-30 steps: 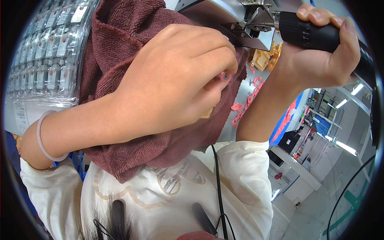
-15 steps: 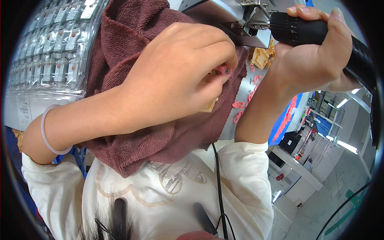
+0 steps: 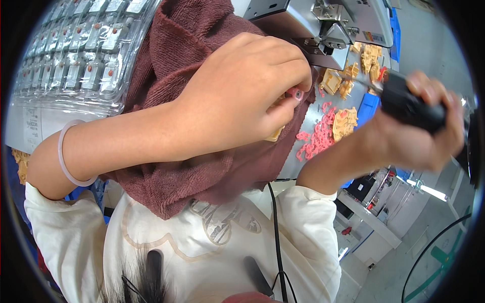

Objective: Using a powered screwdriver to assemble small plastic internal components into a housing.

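My left hand (image 3: 252, 83) rests on a folded maroon towel (image 3: 172, 174), its fingers closed around a small assembly. Only a pink tip (image 3: 295, 94) with a dark screw-like centre and a yellow plastic edge (image 3: 276, 134) of it show; the fingers hide the rest. Over on the right, my right hand (image 3: 411, 134) grips a black electric screwdriver (image 3: 411, 103), blurred by motion. Its thin bit points left toward a metal screw feeder (image 3: 288, 20), apart from the feeder's outlet.
Clear blister trays (image 3: 76, 55) of grey parts lie at the left. Loose pink plastic pieces (image 3: 318, 139) and yellow plastic housings (image 3: 345, 123) are scattered on the worktop between my hands. A blue bin edge (image 3: 368, 107) stands behind my right forearm. A black cable (image 3: 277, 232) hangs down my front.
My right hand has drawn the screwdriver away from the feeder outlet, down and to the right. My left hand keeps its grip. The whole view has shifted slightly.
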The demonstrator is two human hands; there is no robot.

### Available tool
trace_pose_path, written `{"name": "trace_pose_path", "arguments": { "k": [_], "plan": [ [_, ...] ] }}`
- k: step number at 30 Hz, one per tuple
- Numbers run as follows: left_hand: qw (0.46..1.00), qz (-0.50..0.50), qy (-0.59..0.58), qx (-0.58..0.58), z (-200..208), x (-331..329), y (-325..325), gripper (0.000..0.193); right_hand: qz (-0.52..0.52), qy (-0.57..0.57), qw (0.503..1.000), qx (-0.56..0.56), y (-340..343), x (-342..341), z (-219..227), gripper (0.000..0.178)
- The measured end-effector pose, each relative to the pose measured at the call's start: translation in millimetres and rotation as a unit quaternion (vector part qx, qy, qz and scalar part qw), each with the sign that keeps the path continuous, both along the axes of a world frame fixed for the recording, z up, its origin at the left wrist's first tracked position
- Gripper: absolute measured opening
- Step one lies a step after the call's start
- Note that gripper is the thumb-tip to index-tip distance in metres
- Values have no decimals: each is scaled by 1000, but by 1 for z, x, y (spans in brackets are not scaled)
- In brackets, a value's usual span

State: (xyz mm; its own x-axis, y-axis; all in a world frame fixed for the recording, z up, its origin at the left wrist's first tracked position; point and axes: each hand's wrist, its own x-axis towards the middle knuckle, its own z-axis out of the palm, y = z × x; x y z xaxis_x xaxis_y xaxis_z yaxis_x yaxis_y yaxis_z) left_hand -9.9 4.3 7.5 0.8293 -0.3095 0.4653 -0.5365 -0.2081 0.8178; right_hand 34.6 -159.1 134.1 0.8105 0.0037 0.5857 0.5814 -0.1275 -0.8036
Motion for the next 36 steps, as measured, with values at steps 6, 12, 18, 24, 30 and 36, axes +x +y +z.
{"name": "trace_pose_path", "arguments": {
  "k": [6, 12, 18, 24, 30, 36],
  "plan": [
    [1000, 5, -14, -10, -10, 6, -5, 20, 55, 71, 996, 3, 12, -31, -3, 22],
    [1000, -2, -4, -15, -11, 6, -6, 21, 30, 19, 999, -28, 15, -23, -32, 22],
    [1000, 3, -7, -14, -12, 5, -7, 22, 16, 7, 1000, -20, 26, -24, -44, 22],
    [1000, 3, -9, -8, -13, 6, -7, 23, -5, -4, 1000, -9, 31, -29, -52, 21],
    [1000, 9, -8, -1, -13, 6, -6, 23, -28, -14, 1000, 1, 32, -32, -60, 21],
    [1000, 16, -14, -3, -14, 6, -7, 22, -49, -29, 998, 7, 32, -34, -62, 20]
  ]
}}
